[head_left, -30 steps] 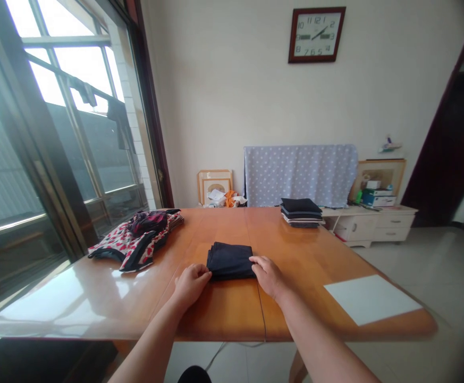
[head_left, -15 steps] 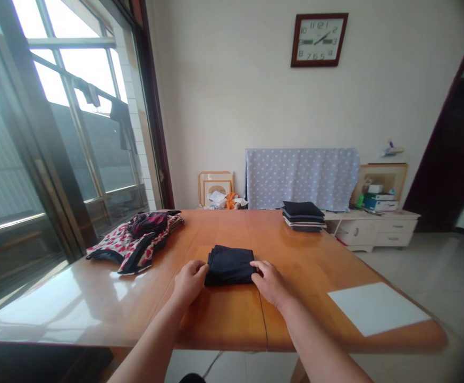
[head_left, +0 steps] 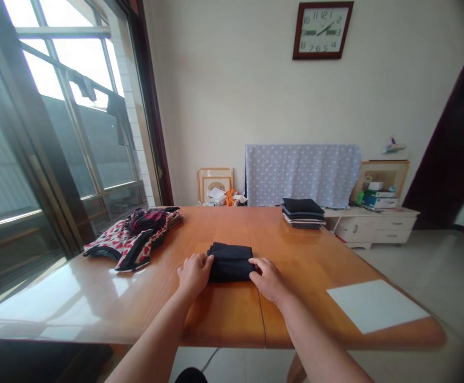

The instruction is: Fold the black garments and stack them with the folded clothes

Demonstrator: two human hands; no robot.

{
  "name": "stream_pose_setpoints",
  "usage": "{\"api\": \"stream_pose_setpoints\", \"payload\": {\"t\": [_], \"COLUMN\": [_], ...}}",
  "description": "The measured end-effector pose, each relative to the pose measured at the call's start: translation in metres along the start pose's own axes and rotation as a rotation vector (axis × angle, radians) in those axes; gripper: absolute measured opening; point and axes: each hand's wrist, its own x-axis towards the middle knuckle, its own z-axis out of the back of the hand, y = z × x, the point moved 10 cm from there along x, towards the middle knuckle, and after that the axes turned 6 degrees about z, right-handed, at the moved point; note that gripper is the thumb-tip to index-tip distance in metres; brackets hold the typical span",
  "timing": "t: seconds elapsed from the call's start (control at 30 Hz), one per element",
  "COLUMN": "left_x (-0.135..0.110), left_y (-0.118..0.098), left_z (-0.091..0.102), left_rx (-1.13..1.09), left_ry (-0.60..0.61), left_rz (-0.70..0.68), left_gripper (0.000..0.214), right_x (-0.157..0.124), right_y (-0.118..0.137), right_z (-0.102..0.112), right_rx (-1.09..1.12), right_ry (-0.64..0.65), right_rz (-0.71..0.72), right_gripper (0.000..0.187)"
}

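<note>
A dark folded garment (head_left: 230, 263) lies flat on the table as a compact rectangle, its exact kind not visible. My left hand (head_left: 195, 272) is closed on its left edge, thumb on top and the other fingers partly hidden. At the right edge, my right hand (head_left: 267, 277) pinches the cloth between thumb and fingers. Folded layers show along the garment's upper left side.
The wooden table (head_left: 211, 223) bears a heap of patterned clothes (head_left: 136, 234) on the left. A stack of folded clothes (head_left: 303, 214) sits at the far right, and a white sheet (head_left: 377, 305) lies near the right edge. A white cabinet (head_left: 375, 229) stands behind.
My left hand has shifted slightly right and its thumb now overlaps the garment's left edge. My right hand stays at the right edge. The view has tilted down a little.
</note>
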Motion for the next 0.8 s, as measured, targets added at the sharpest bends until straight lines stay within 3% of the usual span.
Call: {"api": "stream_pose_setpoints", "payload": {"t": [0.1,0.23,0.37,0.53,0.63,0.7,0.8], "left_x": [-0.001,-0.003,-0.005,-0.004,-0.004,-0.006,-0.011], "left_y": [-0.004,-0.001,0.003,0.002,-0.012,-0.031,-0.065], "left_z": [0.003,-0.006,-0.013,-0.007,0.006,0.009,-0.006], "left_rx": [0.108,0.207,0.228,0.213,0.177,0.132,0.053], "left_ry": [-0.065,-0.049,-0.048,-0.104,-0.177,-0.187,-0.065], "left_rz": [-0.046,-0.066,-0.09,-0.093,-0.118,-0.213,-0.447], "left_gripper": [0.049,0.051,0.05,0.039,0.032,0.033,0.038], "right_x": [-0.001,-0.002,-0.003,-0.006,-0.007,-0.007,-0.007], "right_y": [0.001,0.006,0.025,0.042,0.042,0.042,0.043], "right_z": [-0.001,0.003,0.01,-0.007,-0.012,-0.012,-0.011], "right_rx": [-0.012,-0.048,-0.136,-0.225,-0.243,-0.242,-0.237], "right_ry": [0.005,-0.016,-0.061,0.105,0.154,0.164,0.166], "right_rz": [0.014,0.039,0.153,0.244,0.228,0.224,0.214], "right_gripper": [0.047,0.047,0.04,0.035,0.036,0.037,0.038]}}
